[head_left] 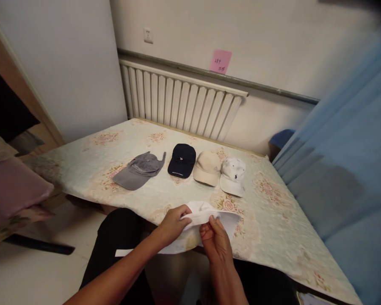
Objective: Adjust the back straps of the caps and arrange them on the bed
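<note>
Left hand and right hand, nearly closed, pinch white cap; light, even grip should avoid creasing.

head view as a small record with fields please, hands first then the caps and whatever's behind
left hand: holds one side of the held white cap
right hand: holds it near the brim
laid caps, left to right: gray cap, navy cap, beige cap, white logo cap
surface: floral cover
behind: radiator, pink note higher up
</note>
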A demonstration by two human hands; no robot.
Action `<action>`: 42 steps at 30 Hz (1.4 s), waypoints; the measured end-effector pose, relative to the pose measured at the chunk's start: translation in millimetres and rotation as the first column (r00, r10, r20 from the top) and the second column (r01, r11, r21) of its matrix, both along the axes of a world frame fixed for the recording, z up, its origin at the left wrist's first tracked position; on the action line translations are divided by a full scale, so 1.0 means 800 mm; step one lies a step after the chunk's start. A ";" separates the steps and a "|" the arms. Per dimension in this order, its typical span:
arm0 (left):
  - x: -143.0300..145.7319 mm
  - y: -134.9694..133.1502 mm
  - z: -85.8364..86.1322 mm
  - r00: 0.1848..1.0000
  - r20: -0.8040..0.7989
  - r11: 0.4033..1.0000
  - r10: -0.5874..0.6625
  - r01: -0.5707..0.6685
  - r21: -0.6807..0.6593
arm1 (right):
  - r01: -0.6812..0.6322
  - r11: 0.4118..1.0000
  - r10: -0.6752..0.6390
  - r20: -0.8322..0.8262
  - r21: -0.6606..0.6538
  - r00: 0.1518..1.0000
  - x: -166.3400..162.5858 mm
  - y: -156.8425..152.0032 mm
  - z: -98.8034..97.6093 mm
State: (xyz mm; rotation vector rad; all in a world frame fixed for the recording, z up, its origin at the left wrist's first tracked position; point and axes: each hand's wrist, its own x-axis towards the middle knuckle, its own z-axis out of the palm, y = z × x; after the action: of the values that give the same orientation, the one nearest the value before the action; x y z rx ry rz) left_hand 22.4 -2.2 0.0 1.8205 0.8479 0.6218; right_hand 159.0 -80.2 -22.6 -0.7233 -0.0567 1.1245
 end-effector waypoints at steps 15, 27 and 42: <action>-0.002 -0.006 0.024 0.998 -0.019 0.996 0.057 -0.056 0.063 | -0.027 0.997 0.041 0.187 -0.074 0.982 0.007 0.002 -0.004; -0.006 -0.003 0.027 0.993 -0.057 0.985 0.103 -0.094 0.143 | 0.399 0.917 -0.086 0.977 0.000 0.196 0.047 -0.023 0.012; -0.005 0.012 0.033 0.983 -0.142 0.853 0.115 -0.024 0.522 | 0.111 0.992 0.106 0.852 -0.057 -0.513 0.095 0.017 0.022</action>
State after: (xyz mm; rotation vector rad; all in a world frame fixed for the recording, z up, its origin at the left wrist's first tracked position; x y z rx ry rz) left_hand 18.1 7.6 26.3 2.3682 0.9216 0.8092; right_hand 235.3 -66.3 -4.6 -1.7339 -1.7204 -0.0956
